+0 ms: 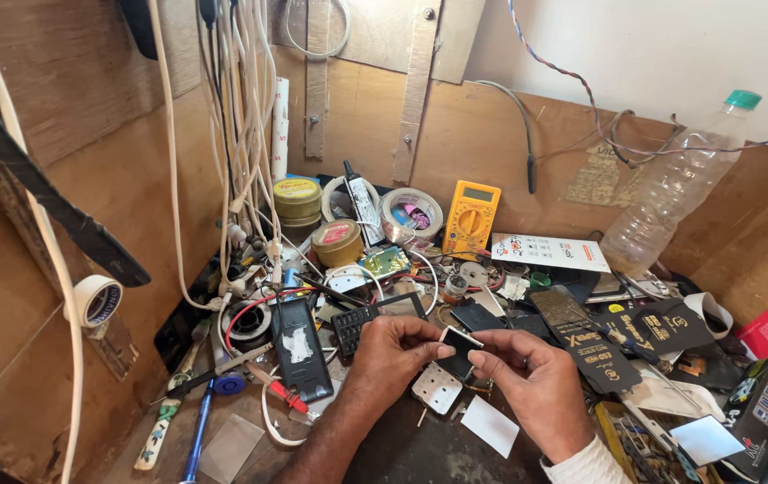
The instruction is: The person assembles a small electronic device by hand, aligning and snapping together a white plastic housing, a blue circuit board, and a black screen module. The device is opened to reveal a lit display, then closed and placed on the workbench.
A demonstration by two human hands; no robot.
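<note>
Pinching a small dark rectangular part [461, 351] between the fingertips of both hands, a person works low over a cluttered table [420, 453]. The left hand [394, 352] grips the part's left edge, the right hand [527, 372] its right edge, with a pale metal plate [437, 389] lying just beneath. A black handset [301, 350] rests to the left, a yellow multimeter [471, 219] stands against the back board, and a clear plastic bottle [678, 186] leans at far right.
</note>
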